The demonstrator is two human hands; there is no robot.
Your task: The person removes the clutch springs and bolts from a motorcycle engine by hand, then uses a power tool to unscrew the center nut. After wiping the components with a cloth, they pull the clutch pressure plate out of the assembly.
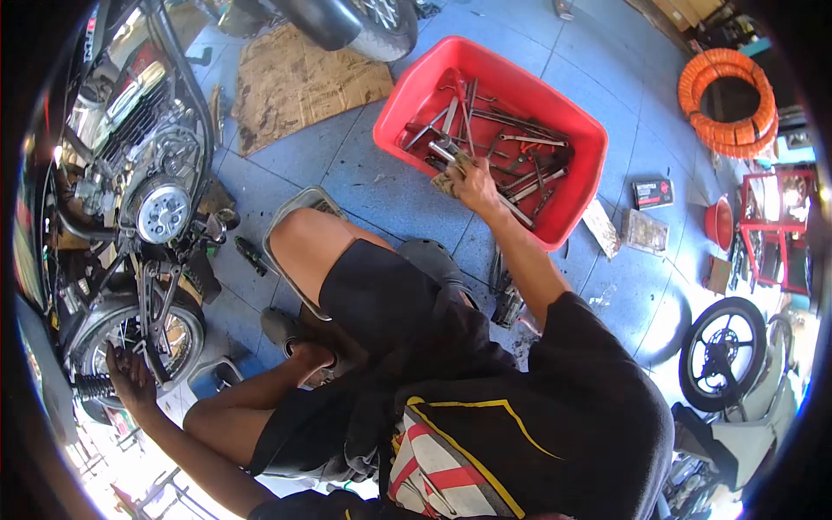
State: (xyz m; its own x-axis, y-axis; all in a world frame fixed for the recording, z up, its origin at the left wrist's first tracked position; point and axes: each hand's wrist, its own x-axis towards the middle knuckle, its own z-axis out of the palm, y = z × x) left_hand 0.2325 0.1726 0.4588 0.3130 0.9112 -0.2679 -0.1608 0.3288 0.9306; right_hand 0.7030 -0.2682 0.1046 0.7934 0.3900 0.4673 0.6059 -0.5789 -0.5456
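Observation:
My right hand (475, 184) is closed on a dirty rag (449, 180) and a chrome socket tool (444, 149), over the left side of a red plastic bin (579, 127). Inside the bin lie several wrenches (520, 139) and other loose hand tools. On the far left, my left hand (132, 377) is raised with its fingers apart, close beside the spring shock absorber (91, 386) and the spoked wheel (189, 347) of a motorcycle. Above it shows the bike's engine, with a round silver cover (164, 214).
Oil-stained cardboard (303, 87) lies on the blue tiled floor under another motorcycle's tire (387, 39). To the right are an orange coil (728, 102), a small black box (653, 193), a red bowl (718, 223) and a loose black wheel (723, 354). Tools lie near my feet.

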